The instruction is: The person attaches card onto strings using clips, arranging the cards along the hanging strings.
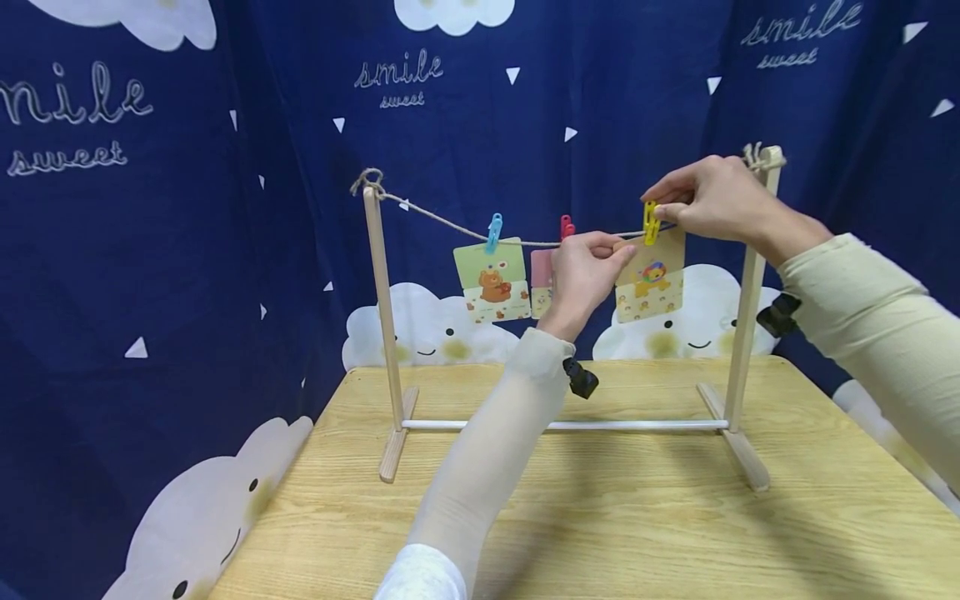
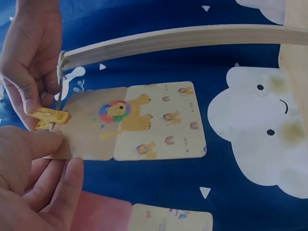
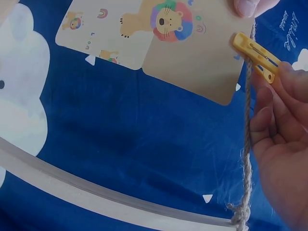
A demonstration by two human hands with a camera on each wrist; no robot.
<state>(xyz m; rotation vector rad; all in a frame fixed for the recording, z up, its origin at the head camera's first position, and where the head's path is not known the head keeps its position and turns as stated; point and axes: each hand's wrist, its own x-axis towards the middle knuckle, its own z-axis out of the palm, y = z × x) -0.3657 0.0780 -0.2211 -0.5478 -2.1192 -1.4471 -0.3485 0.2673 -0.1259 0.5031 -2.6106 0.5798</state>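
A tan and cream card with a lion hangs at the right part of a thin rope. My right hand pinches the tail end of a yellow clothespin, whose nose sits over the rope and the card's top edge. At the card's upper left corner, my left hand pinches the card between thumb and fingers. In the right wrist view the clothespin crosses rope and card edge. Behind my left hand, a pink card hangs from a red clothespin, partly hidden.
Further left, a blue clothespin holds a green bear card. The rope is tied to two wooden posts joined low down by a white rod. The stand rests on a wooden table before a dark blue curtain.
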